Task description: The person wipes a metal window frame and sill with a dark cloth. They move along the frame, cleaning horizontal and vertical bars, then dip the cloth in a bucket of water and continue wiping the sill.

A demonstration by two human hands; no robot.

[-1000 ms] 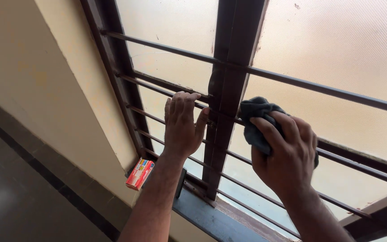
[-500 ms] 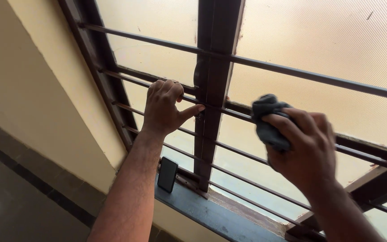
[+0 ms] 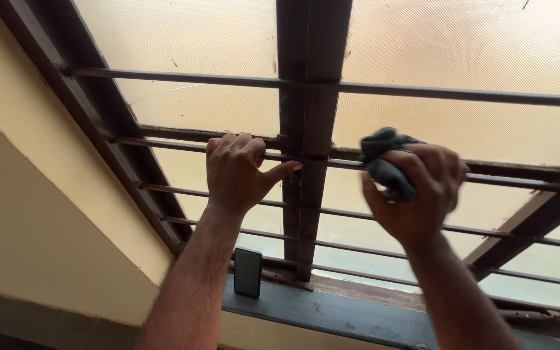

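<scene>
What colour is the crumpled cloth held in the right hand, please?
The crumpled cloth in the right hand is dark grey, seen best in the head view.

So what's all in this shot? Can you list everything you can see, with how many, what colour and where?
window frame: one, dark brown, upright post in the middle, slanted side members at left and right
grille bars: several, dark brown, running across in front of the glass
frosted panes: two big ones, pale cream, behind the bars
sill: one, dark grey, along the bottom
phone: one, black, standing on the sill against the lowest bars
wall: cream, at left
cloth: one, dark grey, bunched in the right hand against a bar
left hand: bare, gripping a bar beside the post
right hand: bare, closed around the cloth
</scene>
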